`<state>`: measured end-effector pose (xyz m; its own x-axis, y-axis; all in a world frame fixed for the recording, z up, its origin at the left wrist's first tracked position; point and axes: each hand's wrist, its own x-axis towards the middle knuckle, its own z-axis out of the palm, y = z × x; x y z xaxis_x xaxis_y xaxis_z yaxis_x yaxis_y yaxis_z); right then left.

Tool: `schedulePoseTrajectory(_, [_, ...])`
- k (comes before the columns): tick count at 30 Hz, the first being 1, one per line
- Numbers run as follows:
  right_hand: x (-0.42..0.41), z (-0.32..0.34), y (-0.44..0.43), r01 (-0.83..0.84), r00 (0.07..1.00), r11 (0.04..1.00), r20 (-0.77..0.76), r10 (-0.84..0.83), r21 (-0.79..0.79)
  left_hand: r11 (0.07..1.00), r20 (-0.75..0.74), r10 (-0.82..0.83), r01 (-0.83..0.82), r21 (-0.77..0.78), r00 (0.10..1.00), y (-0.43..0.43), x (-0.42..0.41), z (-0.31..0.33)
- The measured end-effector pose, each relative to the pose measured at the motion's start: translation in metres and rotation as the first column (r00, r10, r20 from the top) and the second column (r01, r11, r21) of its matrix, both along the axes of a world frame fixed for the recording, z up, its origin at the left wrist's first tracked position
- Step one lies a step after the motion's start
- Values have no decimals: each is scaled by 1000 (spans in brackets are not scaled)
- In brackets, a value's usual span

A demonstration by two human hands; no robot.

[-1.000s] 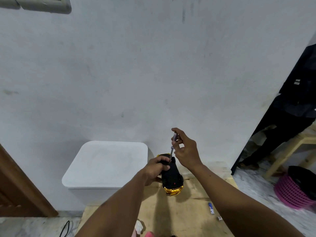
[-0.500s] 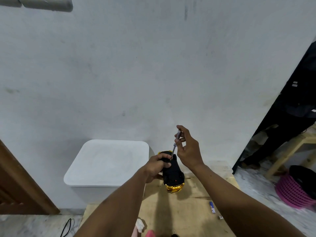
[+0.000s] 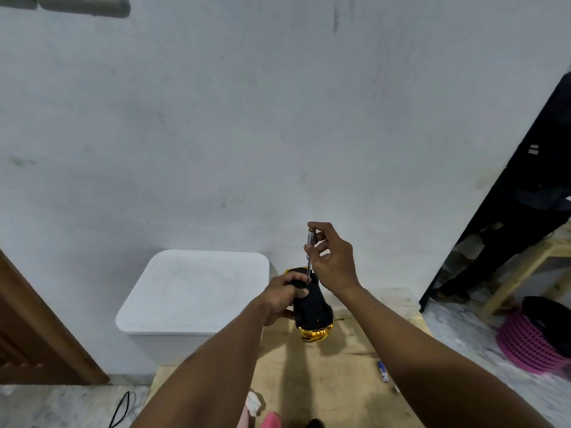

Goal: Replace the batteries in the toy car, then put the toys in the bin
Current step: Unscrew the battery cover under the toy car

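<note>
Your left hand is clamped around the black-bellied, gold-bodied plastic toy car, holding it upside down just above the far part of the bare plywood tabletop. Your right hand pinches a slim clear-handled metal screwdriver upright between fingertips and thumb, its tip set on the car's underside next to your left thumb.

By my reading you are working the screw of the battery cover, so the task is at an early or middle step; whether the screw is going out or in, I cannot tell. 1 small blue-and-white battery lies on the plywood to the near right, well apart from the car. Nothing looks binned yet: the white square plastic bin to the left of the car has its lid on. Closing the car, opening the bin and putting the toys in appear to remain.

The room has a plain pale wall beyond the table, a brown wooden door at far left, marbled floor, and a pink ribbed basket at right.
</note>
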<state>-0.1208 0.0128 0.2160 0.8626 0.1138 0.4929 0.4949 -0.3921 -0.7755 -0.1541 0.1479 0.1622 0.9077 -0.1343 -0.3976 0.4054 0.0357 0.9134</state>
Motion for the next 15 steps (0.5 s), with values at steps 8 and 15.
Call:
schedulePoseTrajectory(8, [1, -2, -2, 3, 1000, 998, -10, -2, 67, 999, -14, 36, -36, 5, 999, 6, -4, -5])
schedulePoseTrajectory(15, [-2, 3, 3, 4, 1000, 995, 2, -4, 102, 1000, -22, 19, -18, 12, 1000, 4, -8, -4])
